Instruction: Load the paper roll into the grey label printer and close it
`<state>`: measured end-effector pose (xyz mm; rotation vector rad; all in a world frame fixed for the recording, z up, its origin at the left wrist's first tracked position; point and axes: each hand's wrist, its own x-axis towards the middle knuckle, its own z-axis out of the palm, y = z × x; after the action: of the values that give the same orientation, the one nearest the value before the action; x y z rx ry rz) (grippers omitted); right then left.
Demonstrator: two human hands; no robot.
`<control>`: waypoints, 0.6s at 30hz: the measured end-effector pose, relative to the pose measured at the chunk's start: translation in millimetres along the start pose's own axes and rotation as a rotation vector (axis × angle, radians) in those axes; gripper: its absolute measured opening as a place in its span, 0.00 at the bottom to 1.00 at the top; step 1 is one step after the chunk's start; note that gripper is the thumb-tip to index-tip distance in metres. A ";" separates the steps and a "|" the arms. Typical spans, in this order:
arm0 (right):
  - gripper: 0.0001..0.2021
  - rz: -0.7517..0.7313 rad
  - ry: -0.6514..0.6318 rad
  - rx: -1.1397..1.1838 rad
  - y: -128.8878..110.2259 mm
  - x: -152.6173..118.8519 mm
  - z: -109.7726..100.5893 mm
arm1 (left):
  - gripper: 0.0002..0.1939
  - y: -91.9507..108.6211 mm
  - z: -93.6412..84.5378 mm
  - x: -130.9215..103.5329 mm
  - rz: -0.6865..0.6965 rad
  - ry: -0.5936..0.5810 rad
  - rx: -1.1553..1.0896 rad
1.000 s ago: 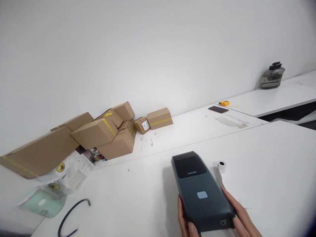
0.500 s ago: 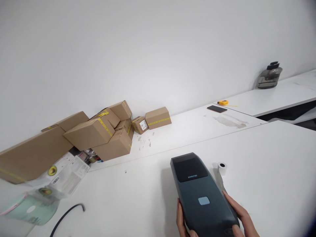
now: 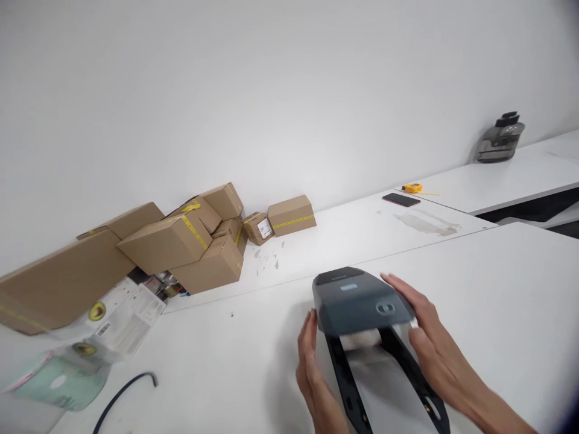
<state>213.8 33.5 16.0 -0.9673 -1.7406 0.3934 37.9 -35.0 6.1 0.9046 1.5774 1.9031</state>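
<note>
A dark blue-grey device [image 3: 362, 301] stands on the white table with its lid raised. Inside its black frame lie a white roll [image 3: 359, 340] and a wide strip of white paper [image 3: 384, 386]. My left hand [image 3: 316, 380] holds the device's left side, fingers along the edge of the lid. My right hand [image 3: 427, 331] grips the right side of the lid, its thumb near the lower corner.
Cardboard boxes [image 3: 165, 244] are piled at the left by the wall, with plastic packets [image 3: 131, 319], a green bag [image 3: 67, 383] and a black cable [image 3: 122, 395] nearer. A phone [image 3: 401, 199], a yellow tape measure [image 3: 412, 188] and a bottle [image 3: 501, 140] stand at the back right.
The device's lid has swung up, showing the paper inside. Both hands have moved up along its sides. The small white roll at the right is no longer in sight.
</note>
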 end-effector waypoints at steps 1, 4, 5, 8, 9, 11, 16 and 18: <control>0.25 -0.006 -0.009 0.018 -0.7 18.0 2.0 | 0.30 7.6 -0.3 11.0 0.016 -0.020 -0.014; 0.25 0.025 -0.034 0.046 -1.2 65.0 10.6 | 0.26 11.8 -0.5 37.5 0.020 -0.084 0.055; 0.26 0.037 -0.036 0.039 -1.0 78.6 13.5 | 0.25 8.2 0.2 43.4 0.006 -0.115 0.109; 0.29 0.071 -0.056 -0.025 -0.1 114.9 22.2 | 0.26 -9.2 4.4 51.7 -0.051 -0.240 0.265; 0.30 0.088 -0.074 -0.048 0.5 125.7 25.2 | 0.27 -15.2 6.1 51.6 -0.068 -0.279 0.295; 0.31 0.123 -0.114 -0.082 2.2 144.4 31.3 | 0.29 -25.0 9.1 49.2 -0.084 -0.324 0.320; 0.32 0.139 -0.160 -0.104 5.7 163.2 37.8 | 0.28 -33.5 11.5 41.7 -0.076 -0.295 0.339; 0.32 0.110 -0.155 -0.109 2.7 155.6 32.5 | 0.28 -33.4 11.2 40.4 -0.067 -0.294 0.355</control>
<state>167.7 160.1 100.4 -1.1398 -1.8691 0.4577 18.9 8.8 -18.4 1.2000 1.7610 1.3898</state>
